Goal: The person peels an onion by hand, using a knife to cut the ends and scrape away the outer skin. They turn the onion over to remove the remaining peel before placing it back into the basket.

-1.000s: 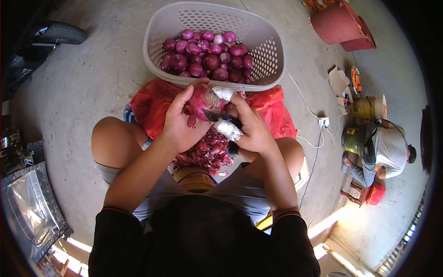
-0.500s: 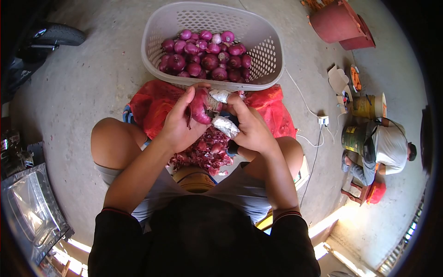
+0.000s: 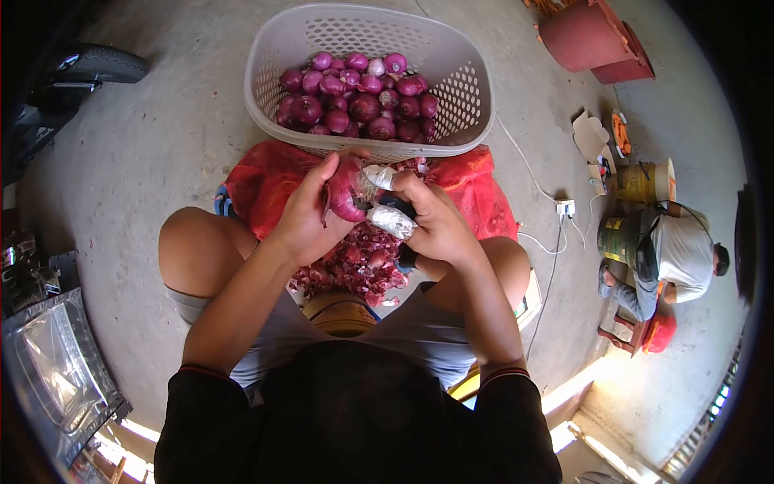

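Observation:
My left hand is closed around a red onion, with its thumb along the near left side. A dry, pale root end of the onion faces right. My right hand has its thumb and a finger wrapped in silvery foil or tape, both pressed against the onion. Between them sits what looks like a small black-handled knife, its blade mostly hidden. Below the hands lies a heap of red onion skins, between my legs. Part of a red mesh sack spreads beneath and behind the hands.
A grey perforated basket holding several red onions stands just beyond my hands. On the right are a white power strip with cables, buckets, and a seated person. A black wheel is at the upper left.
The onion has turned slightly in my left hand, so its root end shows more. The foil-wrapped fingers have shifted a little left against it.

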{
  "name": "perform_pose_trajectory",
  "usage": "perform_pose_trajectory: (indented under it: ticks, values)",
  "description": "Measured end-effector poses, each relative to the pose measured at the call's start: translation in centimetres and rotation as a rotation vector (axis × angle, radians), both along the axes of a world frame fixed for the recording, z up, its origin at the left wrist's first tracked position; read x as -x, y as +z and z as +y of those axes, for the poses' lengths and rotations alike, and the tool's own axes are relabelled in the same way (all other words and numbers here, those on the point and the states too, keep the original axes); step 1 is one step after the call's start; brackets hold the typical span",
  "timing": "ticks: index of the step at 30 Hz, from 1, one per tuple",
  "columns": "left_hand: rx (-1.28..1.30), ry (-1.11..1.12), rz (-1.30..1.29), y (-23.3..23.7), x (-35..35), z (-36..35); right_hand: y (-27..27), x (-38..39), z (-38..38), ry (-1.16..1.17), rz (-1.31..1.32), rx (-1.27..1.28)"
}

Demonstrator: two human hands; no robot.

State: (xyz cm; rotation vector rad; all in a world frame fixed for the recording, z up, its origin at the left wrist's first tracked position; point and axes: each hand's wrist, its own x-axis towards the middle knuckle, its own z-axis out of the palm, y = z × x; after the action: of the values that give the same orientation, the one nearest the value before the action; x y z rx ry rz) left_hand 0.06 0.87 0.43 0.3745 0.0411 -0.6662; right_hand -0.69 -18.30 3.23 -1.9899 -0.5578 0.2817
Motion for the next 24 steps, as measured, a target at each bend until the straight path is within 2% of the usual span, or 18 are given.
perform_pose_trajectory:
  ticks: [2, 5, 15, 21, 23, 24]
  values:
    - [-0.005, 0.0, -0.016, 0.0, 0.0, 0.1, -0.4, -0.2, 0.1, 0.009, -0.056, -0.028]
    - [-0.078, 0.112, -0.078, -0.6, 0.6, -0.6, -1.0, -0.3, 0.3, -0.002, -0.096, -0.097]
    - [-0.118, 0.193, -0.141, -0.3, 0.7, -0.6, -3.2, -0.1, 1.3, -0.098, -0.147, -0.197]
    - [-0.101, 0.165, -0.102, 0.1, 0.2, -0.4, -2.9, -0.2, 1.5, -0.159, -0.186, -0.178]
    - [-0.007, 0.103, -0.135, 0.3, 0.0, -0.1, -1.6, -0.1, 0.9, -0.198, 0.022, -0.27]
    - [-0.012, 0.086, -0.112, 0.7, -0.1, -0.1, -1.2, -0.6, 1.0, -0.225, -0.116, -0.301]
